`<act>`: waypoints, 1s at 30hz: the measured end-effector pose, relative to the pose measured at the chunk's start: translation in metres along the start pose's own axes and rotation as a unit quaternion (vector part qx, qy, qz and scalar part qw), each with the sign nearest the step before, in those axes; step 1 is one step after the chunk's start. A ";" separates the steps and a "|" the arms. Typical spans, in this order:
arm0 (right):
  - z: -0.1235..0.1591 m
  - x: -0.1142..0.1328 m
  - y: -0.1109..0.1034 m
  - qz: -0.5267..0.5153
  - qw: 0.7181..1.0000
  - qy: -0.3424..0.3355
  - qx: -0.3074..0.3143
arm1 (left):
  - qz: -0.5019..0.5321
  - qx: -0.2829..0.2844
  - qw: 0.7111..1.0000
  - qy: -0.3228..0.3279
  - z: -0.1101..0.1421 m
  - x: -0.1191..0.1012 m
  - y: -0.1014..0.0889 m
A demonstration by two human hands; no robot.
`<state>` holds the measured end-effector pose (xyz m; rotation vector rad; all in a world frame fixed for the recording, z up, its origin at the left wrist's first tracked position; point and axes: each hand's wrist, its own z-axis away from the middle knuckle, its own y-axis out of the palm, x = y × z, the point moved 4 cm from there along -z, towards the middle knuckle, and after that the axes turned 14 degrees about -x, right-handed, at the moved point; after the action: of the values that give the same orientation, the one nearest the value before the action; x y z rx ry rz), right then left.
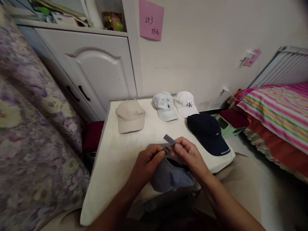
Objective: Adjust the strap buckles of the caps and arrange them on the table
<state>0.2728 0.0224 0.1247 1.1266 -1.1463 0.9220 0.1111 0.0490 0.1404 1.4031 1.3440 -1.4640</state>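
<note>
A grey-blue baseball cap [166,176] rests at the near edge of the table, its back opening turned up toward me. My left hand [150,160] pinches the small metal buckle [166,149] at the back of this cap between thumb and fingers. Between the thumb and forefinger of my right hand [189,154] is the cap's adjusting strap [169,140], its free end sticking out to the upper left. Strap and buckle are close together; whether the strap runs through the buckle I cannot tell. Part of the brim is hidden behind my hands.
On the cream-covered table [115,166] lie a beige cap [131,115], a pale blue cap [165,106], a white cap [186,104] and a navy cap [207,133]. A floral curtain [36,134] hangs at left. A bed [281,106] stands at right.
</note>
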 end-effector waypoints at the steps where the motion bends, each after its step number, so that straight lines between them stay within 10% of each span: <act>1: -0.002 0.002 -0.004 0.003 1.000 -0.005 -0.007 | 0.009 0.001 1.000 -0.004 -0.001 0.001 -0.001; 30: 0.008 0.068 -0.017 0.206 0.960 -0.167 0.093 | 0.039 0.025 0.999 -0.009 0.000 -0.009 -0.013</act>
<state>0.3010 0.0106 0.1880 1.2522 -1.6392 1.2088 0.1003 0.0505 0.1518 1.4551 1.2363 -1.4655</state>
